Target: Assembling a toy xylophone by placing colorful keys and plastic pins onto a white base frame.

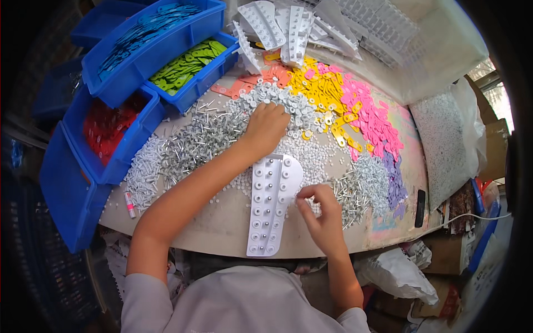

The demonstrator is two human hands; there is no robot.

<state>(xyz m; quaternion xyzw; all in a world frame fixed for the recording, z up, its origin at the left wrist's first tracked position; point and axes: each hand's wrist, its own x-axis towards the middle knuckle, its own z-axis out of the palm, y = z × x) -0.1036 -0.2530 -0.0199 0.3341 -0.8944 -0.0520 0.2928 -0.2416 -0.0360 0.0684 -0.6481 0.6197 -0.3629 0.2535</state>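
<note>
A white plastic holder (275, 205) lies lengthwise in front of me, with round sockets along both sides and metal pins standing in its middle channel. My left hand (267, 129) reaches past its far end into a heap of whitish round caps (300, 105). The fingers are bent and bunched, their tips hidden among the caps. Beside the holder's right edge, my right hand (323, 213) has thumb and forefinger brought together over small white beads (319, 152). Whatever the pinch holds is too small to make out.
Blue bins (189, 102) with blue, green and red tags stand at left. Metal pins (214, 130) lie heaped left of the holder. Yellow tags (319, 86), pink tags (369, 114) and purple tags (395, 180) spread rightward. More white holders (266, 25) lie at the back.
</note>
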